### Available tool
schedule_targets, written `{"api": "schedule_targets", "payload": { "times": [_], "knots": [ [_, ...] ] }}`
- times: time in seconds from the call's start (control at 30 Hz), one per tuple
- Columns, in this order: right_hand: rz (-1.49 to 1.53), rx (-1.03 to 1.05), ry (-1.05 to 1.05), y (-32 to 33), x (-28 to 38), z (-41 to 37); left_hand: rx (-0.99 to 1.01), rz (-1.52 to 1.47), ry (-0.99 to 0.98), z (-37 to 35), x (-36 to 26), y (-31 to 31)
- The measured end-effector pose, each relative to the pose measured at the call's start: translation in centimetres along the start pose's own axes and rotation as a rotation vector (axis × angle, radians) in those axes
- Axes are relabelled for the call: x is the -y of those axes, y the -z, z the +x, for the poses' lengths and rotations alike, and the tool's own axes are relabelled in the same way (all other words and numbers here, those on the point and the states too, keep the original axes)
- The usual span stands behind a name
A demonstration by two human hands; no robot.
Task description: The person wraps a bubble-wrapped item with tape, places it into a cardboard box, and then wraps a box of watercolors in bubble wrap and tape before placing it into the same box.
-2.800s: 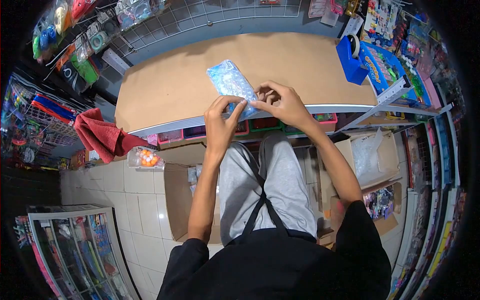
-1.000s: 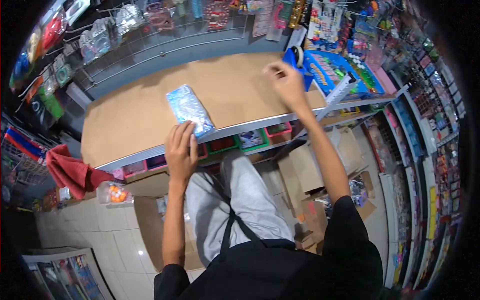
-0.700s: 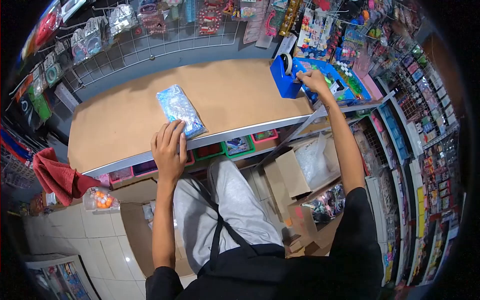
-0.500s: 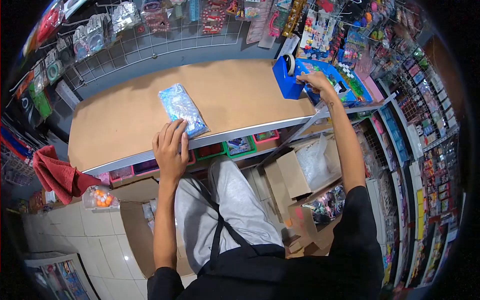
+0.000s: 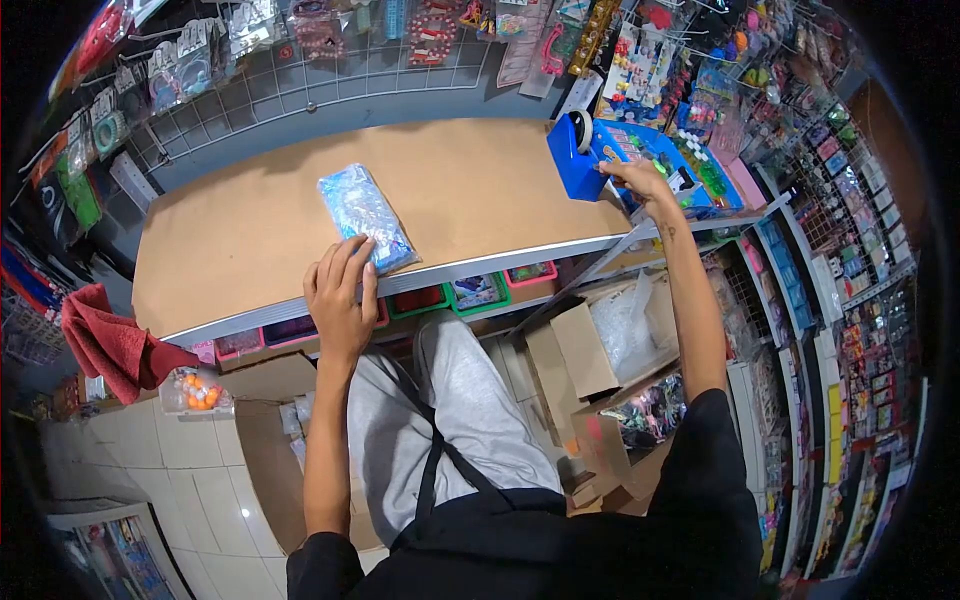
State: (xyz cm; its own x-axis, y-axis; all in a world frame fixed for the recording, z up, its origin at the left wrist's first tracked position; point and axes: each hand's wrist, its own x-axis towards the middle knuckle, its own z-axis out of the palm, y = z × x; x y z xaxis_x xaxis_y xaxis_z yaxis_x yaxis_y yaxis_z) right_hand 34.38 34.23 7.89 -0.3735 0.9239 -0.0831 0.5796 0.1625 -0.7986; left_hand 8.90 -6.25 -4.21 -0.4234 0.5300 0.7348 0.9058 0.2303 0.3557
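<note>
A flat clear plastic packet point(image 5: 365, 212) with blue and white contents lies aslant on the brown tabletop point(image 5: 270, 240). My left hand point(image 5: 340, 290) rests at the table's front edge, fingers stretched out and their tips on the packet's near end. On the right stands a blue tape dispenser point(image 5: 576, 170) holding a roll of tape point(image 5: 582, 130). My right hand point(image 5: 640, 183) is at the dispenser's near right end, with thumb and forefinger pinched together. Whatever lies between those fingertips is too small to make out.
Beside the dispenser is a blue tray point(image 5: 705, 165) of small goods. Colourful baskets point(image 5: 480, 291) sit under the tabletop. Cardboard boxes point(image 5: 590, 350) stand on the floor by my legs. A red cloth point(image 5: 115, 345) hangs at the left corner. Packaged accessories hang on wire racks point(image 5: 350, 85).
My right hand has shifted slightly right and down, uncovering more of the dispenser's end. My left hand and the packet stay in place.
</note>
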Motion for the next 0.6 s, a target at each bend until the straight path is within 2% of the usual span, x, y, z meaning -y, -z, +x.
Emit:
{"api": "schedule_targets", "payload": {
  "times": [0.17,0.27,0.37,0.6],
  "knots": [
    [-0.029,0.034,-0.067,0.5,-0.8,0.1,0.006,-0.001,0.009,-0.1,0.0,0.0],
    [0.016,0.028,-0.014,-0.2,-3.3,1.2,0.008,0.006,0.014,-0.1,0.0,-0.1],
    [0.178,-0.038,0.015,-1.2,-1.4,-2.1,0.015,0.002,0.019,-0.1,0.0,0.0],
    [0.253,-0.051,0.066,-2.3,-1.1,-4.1,0.006,0.009,0.005,-0.2,0.1,-0.1]
  ]
}}
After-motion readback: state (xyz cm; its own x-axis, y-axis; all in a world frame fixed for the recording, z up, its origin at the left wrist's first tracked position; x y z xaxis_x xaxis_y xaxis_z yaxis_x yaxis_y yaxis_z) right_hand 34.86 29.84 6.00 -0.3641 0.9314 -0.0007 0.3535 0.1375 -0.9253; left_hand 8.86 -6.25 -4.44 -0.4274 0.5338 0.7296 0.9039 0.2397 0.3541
